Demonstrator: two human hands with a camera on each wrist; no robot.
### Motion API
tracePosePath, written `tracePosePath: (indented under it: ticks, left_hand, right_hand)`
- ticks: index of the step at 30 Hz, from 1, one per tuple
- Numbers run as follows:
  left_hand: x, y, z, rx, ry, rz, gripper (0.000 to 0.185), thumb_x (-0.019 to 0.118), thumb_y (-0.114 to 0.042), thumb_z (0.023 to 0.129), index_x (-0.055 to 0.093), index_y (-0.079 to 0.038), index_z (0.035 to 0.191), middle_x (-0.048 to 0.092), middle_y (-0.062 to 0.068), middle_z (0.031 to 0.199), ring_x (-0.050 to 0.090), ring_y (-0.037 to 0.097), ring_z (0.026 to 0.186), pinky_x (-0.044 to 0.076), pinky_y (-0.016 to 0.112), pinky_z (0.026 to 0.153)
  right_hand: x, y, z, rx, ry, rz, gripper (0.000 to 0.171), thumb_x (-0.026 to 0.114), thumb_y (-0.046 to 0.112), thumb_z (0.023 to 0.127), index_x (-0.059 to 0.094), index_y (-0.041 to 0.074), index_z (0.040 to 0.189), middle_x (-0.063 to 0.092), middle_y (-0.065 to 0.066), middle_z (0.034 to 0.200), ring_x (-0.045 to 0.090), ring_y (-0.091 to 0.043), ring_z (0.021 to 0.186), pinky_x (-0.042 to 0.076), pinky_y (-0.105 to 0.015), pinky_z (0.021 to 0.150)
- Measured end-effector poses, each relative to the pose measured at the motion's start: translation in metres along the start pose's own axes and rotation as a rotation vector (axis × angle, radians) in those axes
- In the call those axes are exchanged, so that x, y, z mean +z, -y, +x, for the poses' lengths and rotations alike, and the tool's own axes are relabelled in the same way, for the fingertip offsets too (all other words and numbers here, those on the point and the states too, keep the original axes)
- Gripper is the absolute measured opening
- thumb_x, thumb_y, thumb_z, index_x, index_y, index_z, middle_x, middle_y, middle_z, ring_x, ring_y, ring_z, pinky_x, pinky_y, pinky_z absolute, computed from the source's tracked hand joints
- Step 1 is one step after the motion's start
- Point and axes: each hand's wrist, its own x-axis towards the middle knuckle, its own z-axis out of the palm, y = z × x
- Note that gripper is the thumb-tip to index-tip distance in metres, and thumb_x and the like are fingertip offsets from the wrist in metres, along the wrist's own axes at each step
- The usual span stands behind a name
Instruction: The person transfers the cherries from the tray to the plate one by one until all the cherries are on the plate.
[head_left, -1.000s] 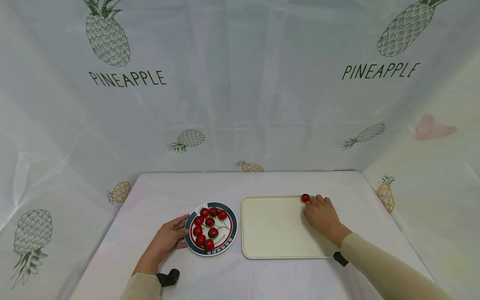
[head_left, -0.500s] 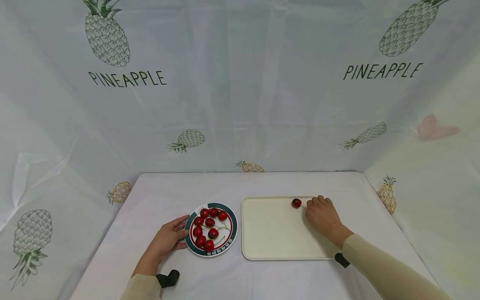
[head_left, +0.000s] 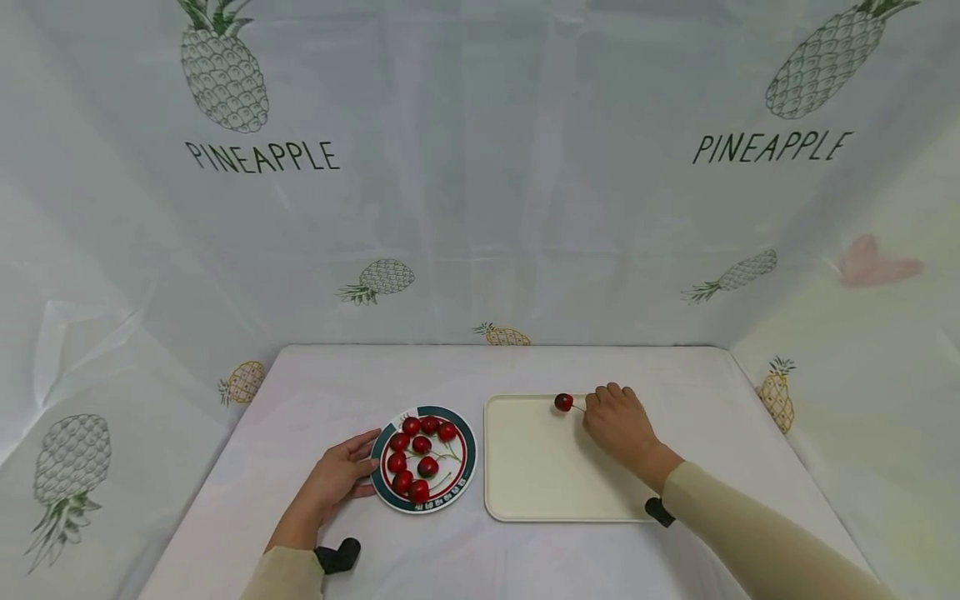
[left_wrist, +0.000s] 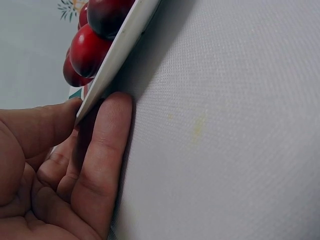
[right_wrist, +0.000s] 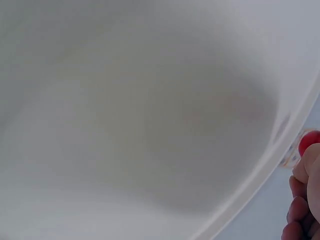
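Note:
At the left of the table, the left hand (head_left: 337, 475) holds the rim of a round plate (head_left: 468, 458) with a dark green border. In the left wrist view its thumb (left_wrist: 50, 125) lies on the rim and a finger (left_wrist: 102, 145) reaches beneath it. Several red cherries (head_left: 428, 467) with stems lie on this plate. Above the far edge of a cream rectangular tray (head_left: 540, 475), the right hand (head_left: 621, 427) pinches the stem of a single cherry (head_left: 563, 402), which sticks out to the hand's left. At the right wrist view's edge, only part of that hand shows.
The tray stands just right of the plate on a white-covered table (head_left: 420, 567). A pale curtain (head_left: 495, 167) printed with pineapples hangs behind the table and along both sides.
The right hand has moved left over the tray, carrying the cherry, which now hangs out further from the fingers on its stem. The left hand stays at the plate's rim.

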Motion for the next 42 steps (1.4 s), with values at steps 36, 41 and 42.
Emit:
tracePosePath:
  ticks: [36,41,42]
  left_hand:
    - [-0.001,-0.001,-0.001,0.019,0.026,-0.013,0.055,0.058,-0.001,0.104,0.048,-0.009,0.157,0.054,0.026,0.154,0.076,0.023,0.097,0.067,0.041,0.078]
    - [-0.001,-0.001,-0.001,0.008,0.026,-0.012,0.055,0.058,-0.002,0.104,0.049,-0.010,0.157,0.054,0.025,0.155,0.076,0.023,0.099,0.067,0.041,0.079]
    - [-0.001,-0.001,-0.001,0.006,0.023,-0.015,0.055,0.058,-0.002,0.104,0.049,-0.010,0.157,0.054,0.025,0.155,0.076,0.023,0.099,0.067,0.041,0.079]
  right_hand:
    - [-0.028,0.172,0.079,-0.276,0.121,0.030,0.019,0.072,0.030,0.098,0.075,0.012,0.099,0.063,0.001,0.082,0.049,-0.017,0.080,0.037,-0.029,0.069]
    - [-0.026,0.176,0.079,-0.275,0.150,0.028,0.018,0.071,0.030,0.099,0.074,0.013,0.100,0.063,0.001,0.083,0.048,-0.017,0.079,0.036,-0.028,0.069]
    - [-0.026,0.177,0.078,-0.276,0.157,0.023,0.018,0.072,0.030,0.099,0.075,0.012,0.101,0.063,0.001,0.084,0.048,-0.017,0.079,0.036,-0.028,0.069]
